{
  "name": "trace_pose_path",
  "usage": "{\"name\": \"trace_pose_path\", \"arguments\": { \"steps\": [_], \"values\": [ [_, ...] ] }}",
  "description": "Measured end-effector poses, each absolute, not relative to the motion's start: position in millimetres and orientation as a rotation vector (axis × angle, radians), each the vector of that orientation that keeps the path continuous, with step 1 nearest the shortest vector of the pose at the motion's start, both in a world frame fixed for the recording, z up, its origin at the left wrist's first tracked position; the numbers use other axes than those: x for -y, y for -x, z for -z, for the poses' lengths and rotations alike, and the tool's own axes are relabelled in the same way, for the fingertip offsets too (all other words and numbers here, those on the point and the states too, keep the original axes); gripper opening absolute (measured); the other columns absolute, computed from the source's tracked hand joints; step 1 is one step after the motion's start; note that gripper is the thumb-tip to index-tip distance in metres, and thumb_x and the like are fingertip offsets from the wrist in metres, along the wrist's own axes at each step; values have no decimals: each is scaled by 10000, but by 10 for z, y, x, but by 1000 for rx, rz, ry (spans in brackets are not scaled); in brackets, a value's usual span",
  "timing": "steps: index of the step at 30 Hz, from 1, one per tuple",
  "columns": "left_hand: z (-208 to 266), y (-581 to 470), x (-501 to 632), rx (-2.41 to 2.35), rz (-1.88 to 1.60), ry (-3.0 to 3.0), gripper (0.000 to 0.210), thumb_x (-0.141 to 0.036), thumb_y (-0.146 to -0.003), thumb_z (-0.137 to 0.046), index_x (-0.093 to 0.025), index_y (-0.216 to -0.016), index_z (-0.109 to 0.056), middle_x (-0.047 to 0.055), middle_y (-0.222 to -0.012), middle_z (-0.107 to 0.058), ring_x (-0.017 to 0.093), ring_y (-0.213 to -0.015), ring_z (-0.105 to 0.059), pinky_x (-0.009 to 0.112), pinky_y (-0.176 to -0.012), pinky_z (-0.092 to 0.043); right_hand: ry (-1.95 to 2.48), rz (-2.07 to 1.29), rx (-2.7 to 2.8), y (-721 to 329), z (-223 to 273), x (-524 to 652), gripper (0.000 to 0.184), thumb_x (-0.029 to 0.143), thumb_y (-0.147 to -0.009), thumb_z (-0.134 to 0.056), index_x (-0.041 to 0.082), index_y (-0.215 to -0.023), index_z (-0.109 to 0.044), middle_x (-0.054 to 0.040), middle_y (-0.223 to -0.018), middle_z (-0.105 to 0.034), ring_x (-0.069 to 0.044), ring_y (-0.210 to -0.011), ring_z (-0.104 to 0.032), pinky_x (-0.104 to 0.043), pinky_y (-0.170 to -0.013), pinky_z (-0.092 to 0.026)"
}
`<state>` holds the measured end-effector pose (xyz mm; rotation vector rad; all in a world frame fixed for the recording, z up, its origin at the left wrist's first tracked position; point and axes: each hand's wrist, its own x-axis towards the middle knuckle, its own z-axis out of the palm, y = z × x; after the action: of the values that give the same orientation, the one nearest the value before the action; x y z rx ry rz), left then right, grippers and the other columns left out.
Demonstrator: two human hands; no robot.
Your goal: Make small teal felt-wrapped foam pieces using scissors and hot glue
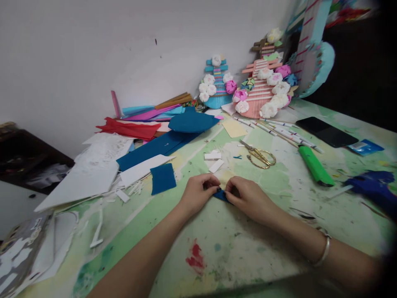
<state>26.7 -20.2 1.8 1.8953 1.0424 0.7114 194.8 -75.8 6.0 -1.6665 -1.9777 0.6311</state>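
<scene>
Pinching fingers (211, 191) partly hiding blue piece (222, 196)

One pair of gold-handled metal scissors (258, 153) is seen. In front and to its left, two bare hands are counted, one left hand (200, 191) and one right hand (249, 199), with one small dark-blue piece (222, 196) between them. Left of the scissors, one flat dark-blue rectangle (163, 179) and at least two small white rectangular pieces (216, 166) are found. Behind the scissors, one pale-yellow paper square (235, 128) is counted; to the right, one black phone (326, 131) and one shiny blue packet (366, 147).
</scene>
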Motion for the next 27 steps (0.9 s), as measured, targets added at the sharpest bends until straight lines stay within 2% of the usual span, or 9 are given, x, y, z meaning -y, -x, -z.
{"name": "trace_pose_path", "arguments": {
  "steps": [5, 9, 14, 17, 22, 25, 27],
  "values": [
    [8, -276, 202, -1076, -723, -1884, 98, -119, -697, -619, -166, -762, -674, 1, -678, -647, 131, -626, -561, 250, -625, -433, 1665, -641, 1965, -1982, -62, 748, 75, 132, -807, -521, 171, -752, -556, -27, -731, -607, -147, -651, -521, -249, -583, -337],
    [25, -264, 183, -1051, -749, -1858, 140, -118, -743, -567, -166, -809, -681, 28, -782, -692, 160, -735, -620, 268, -705, -460, 1557, -548, 1925, -2034, -61, 781, 118, 75, -792, -494, 169, -794, -565, -25, -727, -586, -148, -658, -523, -254, -597, -370],
    [15, -239, 157, -1019, -749, -1910, 206, -127, -805, -475, -180, -847, -670, 27, -851, -698, 171, -819, -632, 280, -777, -464, 1174, -258, 2096, -2040, -64, 896, 230, 84, -867, -429, 177, -977, -609, -90, -896, -590, -196, -845, -528, -310, -729, -434],
    [17, -224, 150, -1027, -747, -1936, 225, -125, -818, -451, -179, -866, -663, 31, -873, -694, 174, -842, -626, 281, -785, -462, 1135, -199, 2072, -2046, -67, 930, 226, 84, -884, -412, 179, -971, -598, -98, -901, -585, -201, -850, -522, -323, -733, -447],
    [36, -213, 147, -1020, -773, -1959, 245, -114, -831, -423, -178, -882, -654, 38, -892, -683, 164, -830, -613, 275, -780, -458, 1184, -159, 2012, -2075, -70, 896, 215, 94, -856, -466, 180, -1003, -597, -101, -954, -562, -213, -904, -513, -350, -781, -446],
    [36, -215, 150, -982, -775, -1957, 243, -122, -833, -423, -176, -894, -652, 34, -879, -676, 166, -835, -610, 277, -792, -452, 1207, -210, 2056, -2040, -55, 837, 312, 135, -812, -558, 161, -1123, -561, -132, -1093, -543, -250, -1030, -482, -407, -882, -417],
    [34, -218, 152, -964, -783, -1951, 237, -131, -835, -431, -175, -897, -655, 33, -874, -675, 168, -839, -609, 279, -797, -449, 1242, -272, 2075, -1999, -44, 780, 344, 159, -797, -591, 163, -1138, -548, -131, -1115, -558, -260, -1047, -482, -420, -893, -407]
  ]
}}
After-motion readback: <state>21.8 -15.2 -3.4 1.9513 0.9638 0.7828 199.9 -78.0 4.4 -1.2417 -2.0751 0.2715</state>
